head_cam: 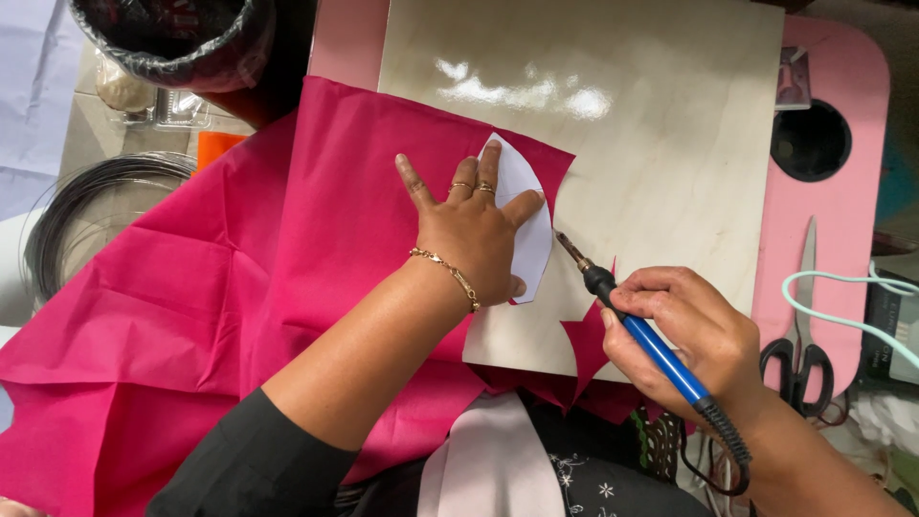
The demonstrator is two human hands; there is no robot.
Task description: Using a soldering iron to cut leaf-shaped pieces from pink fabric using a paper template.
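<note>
Fingers of the left hand (471, 239) lie spread flat on a white paper template (529, 218), pinning it to pink fabric (316, 239). Just right of those fingertips, the right hand (684, 330) grips a blue-handled hot tool (641, 330), its long axis slanting up-left, tip nearly at the template's curved edge.

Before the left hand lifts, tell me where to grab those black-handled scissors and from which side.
Take the scissors by the black handle loops, coming from the person's side. They lie flat on the pink tray, blades pointing away, handles nearest, just beyond the right hand.
</note>
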